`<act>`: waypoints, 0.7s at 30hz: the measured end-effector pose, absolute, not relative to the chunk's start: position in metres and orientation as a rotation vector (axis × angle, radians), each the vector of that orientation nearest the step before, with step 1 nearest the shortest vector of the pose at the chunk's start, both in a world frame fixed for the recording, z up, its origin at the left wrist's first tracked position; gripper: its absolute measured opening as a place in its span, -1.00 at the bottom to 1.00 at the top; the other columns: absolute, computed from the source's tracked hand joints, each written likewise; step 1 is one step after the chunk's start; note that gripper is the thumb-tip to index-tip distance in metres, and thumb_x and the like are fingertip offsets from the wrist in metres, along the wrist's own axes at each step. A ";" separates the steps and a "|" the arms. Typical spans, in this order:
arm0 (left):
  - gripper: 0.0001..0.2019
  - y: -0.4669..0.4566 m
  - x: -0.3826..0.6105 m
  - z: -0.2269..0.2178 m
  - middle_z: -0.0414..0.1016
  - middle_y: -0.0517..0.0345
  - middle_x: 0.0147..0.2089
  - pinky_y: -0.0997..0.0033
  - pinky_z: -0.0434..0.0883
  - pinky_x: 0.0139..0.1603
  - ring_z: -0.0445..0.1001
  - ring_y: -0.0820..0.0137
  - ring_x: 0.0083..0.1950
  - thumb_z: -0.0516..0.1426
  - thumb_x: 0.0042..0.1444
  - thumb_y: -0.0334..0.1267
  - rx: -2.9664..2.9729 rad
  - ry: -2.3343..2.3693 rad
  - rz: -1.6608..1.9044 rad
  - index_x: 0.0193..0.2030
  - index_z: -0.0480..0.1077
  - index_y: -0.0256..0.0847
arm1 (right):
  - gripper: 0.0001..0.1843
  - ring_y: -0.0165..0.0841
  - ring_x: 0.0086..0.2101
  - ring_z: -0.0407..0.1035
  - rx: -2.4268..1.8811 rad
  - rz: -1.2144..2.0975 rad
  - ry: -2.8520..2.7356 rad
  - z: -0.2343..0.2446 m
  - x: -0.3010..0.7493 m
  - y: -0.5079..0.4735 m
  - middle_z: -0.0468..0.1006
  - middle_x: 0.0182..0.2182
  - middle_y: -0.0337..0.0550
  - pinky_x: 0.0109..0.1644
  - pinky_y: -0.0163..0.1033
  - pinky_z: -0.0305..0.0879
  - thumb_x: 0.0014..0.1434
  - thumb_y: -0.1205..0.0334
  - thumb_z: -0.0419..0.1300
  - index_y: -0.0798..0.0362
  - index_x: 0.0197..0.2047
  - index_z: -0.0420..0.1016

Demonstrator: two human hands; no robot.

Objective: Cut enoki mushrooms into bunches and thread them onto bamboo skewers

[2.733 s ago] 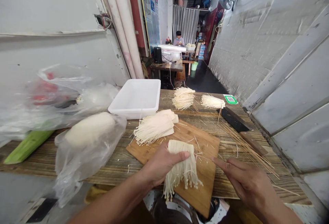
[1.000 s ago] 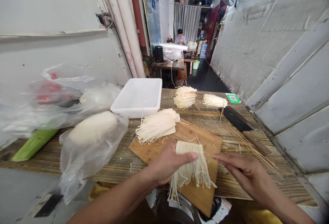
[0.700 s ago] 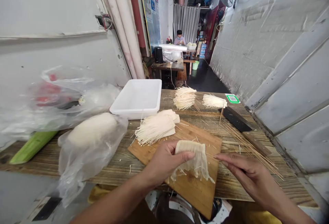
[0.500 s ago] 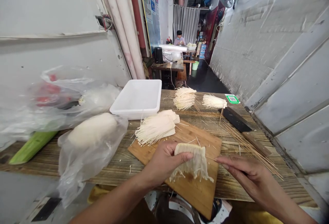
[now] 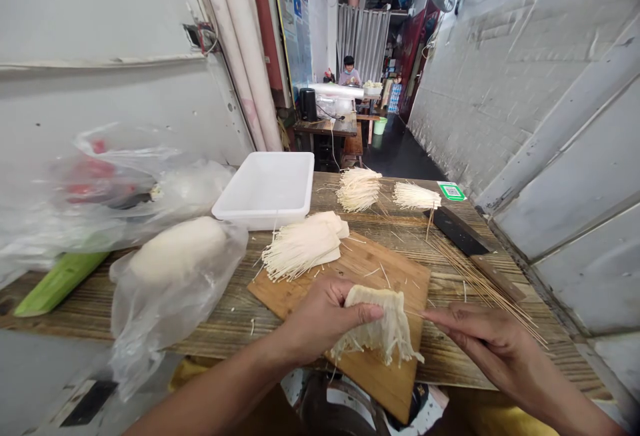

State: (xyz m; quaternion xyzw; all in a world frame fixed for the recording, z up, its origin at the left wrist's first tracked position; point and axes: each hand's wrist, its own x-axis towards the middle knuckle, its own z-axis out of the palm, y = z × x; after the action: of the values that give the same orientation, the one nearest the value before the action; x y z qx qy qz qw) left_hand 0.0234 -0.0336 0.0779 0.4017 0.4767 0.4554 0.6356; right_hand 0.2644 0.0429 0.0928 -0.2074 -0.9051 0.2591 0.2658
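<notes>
Mushrooms (image 5: pixel 393 329), long-stemmed and cream-coloured, hang in a thin, limp fan over the near half of a wooden cutting board (image 5: pixel 370 263), their bases joined in a soft, even band, their stems fraying into translucent strands below. A slender stick (image 5: pixel 414 315) juts from the fan's right edge. I grasp the fan in my left hand (image 5: pixel 325 323), thumb flat across its front, the other fingers mostly hidden; my right hand (image 5: pixel 485 336) is nearly closed, pinching the stick between thumb and forefinger. Smooth and set askew, the board overhangs the near edge of a coarse-grained wooden table (image 5: pixel 215 319), a flat, overlapping mushroom pile (image 5: pixel 303 246) on its far left corner. Just behind stands a rectangular white plastic tub (image 5: pixel 263 221); farther right lie two feathery bundles, one fuller (image 5: pixel 359 191), one slimmer (image 5: pixel 416 196). To my right, loose thin skewers (image 5: pixel 473 281) lie alongside a broad, dark-bladed cleaver (image 5: pixel 457 231). To my left, a crumpled translucent bag (image 5: pixel 145 329) wraps a rounded white object (image 5: pixel 180 249) near a long green vegetable (image 5: pixel 63 283).
</notes>
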 end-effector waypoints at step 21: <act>-0.72 -0.032 0.022 0.086 0.59 0.14 -0.27 0.45 0.33 -0.17 0.45 0.39 -0.25 0.32 -0.11 -0.17 1.023 1.149 1.151 -0.21 0.59 -0.19 | -0.64 -0.37 -0.27 0.56 -0.697 0.827 -2.321 0.100 0.260 0.035 0.66 -0.23 -0.27 -0.25 -0.38 0.52 0.18 0.37 0.11 -0.22 -0.07 0.57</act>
State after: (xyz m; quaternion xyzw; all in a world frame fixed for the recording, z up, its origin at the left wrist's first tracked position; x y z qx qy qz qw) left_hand 0.0218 -0.0322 0.0863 0.4363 0.4901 0.4909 0.5732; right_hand 0.2601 0.0355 0.0998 -0.2609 -0.8684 0.3093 0.2866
